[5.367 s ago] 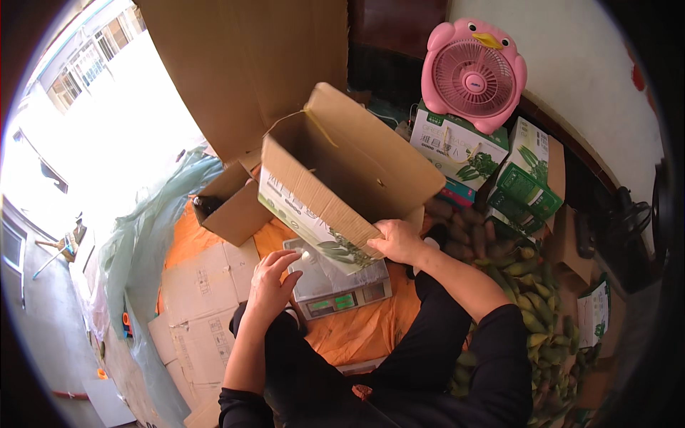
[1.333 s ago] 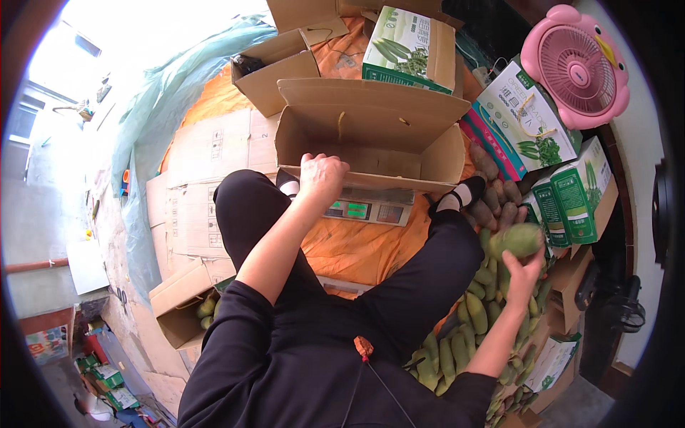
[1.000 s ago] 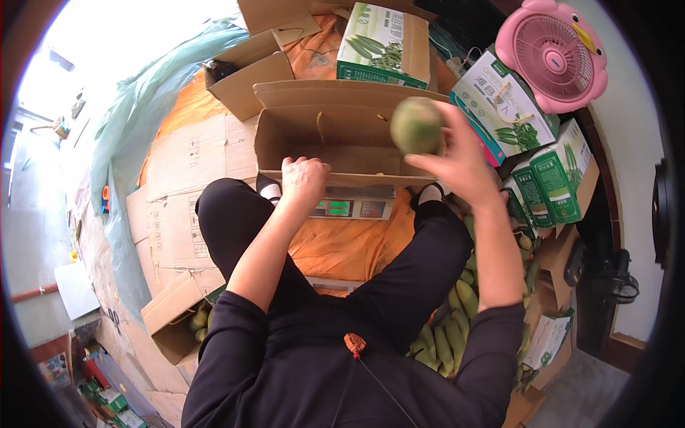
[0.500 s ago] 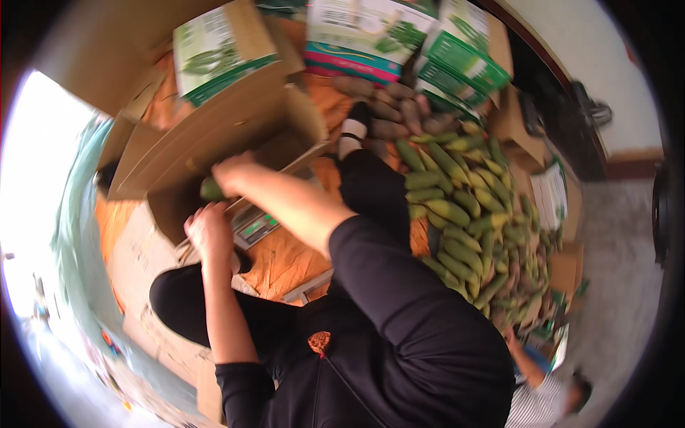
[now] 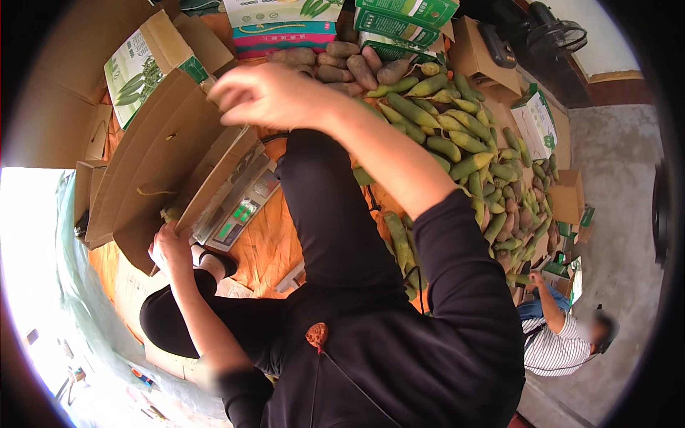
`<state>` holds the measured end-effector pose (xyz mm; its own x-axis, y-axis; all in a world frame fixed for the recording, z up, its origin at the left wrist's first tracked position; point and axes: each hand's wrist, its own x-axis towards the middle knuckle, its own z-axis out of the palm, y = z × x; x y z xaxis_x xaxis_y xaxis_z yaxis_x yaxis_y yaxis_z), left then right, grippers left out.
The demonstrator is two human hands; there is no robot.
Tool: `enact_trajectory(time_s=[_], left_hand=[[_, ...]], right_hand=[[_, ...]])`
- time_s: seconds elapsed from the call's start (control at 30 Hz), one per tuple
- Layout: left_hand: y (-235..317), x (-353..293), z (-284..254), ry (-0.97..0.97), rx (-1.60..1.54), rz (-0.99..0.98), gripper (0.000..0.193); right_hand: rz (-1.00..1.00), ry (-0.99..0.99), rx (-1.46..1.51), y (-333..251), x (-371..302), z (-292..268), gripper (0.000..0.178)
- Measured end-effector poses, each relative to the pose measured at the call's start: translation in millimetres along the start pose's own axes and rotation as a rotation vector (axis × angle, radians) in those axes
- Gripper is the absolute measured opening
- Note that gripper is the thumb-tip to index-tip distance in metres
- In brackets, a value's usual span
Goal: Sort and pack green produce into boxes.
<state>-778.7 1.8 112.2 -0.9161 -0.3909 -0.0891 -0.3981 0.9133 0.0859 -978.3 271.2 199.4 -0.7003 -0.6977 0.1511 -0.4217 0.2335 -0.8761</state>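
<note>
Probably to steady it on the scale, my left hand grips the near rim of the cardboard box; a green vegetable lies inside, at the left. My right hand, blurred, looks empty by the far right end.

Out comes the right hand, up from the box and now empty! The radish sits inside, and a striped-shirted co-worker comes further into view.

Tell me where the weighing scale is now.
In the head view, the weighing scale shows left of centre on the orange sheet, between the open cardboard box and the person's right leg.
</note>
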Motion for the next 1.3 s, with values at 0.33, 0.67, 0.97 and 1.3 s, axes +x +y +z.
enact_trajectory(time_s=[0.33, 0.67, 0.97, 1.3], left_hand=[[5.1, 8.7, 7.6, -0.034, -0.049, -0.02, 0.021], [6.1, 1.7, -0.2, 0.029, -0.015, 0.011, 0.014], [43.6, 20.7, 40.3, 0.102, -0.337, 0.142, 0.009], [-0.1, -14.5, -12.0, 0.107, -0.097, -0.062, 0.009]], right_hand=[[0.95, 0.165, -0.496, 261.7, -251.3, -19.5, 0.033], [0.93, -0.231, -0.822, 274.2, -265.2, 72.0, 0.044], [0.625, 0.368, 0.011, 503.2, -464.7, 47.3, 0.051], [0.828, -0.627, -1.125, 397.2, -376.3, 101.0, 0.055]])
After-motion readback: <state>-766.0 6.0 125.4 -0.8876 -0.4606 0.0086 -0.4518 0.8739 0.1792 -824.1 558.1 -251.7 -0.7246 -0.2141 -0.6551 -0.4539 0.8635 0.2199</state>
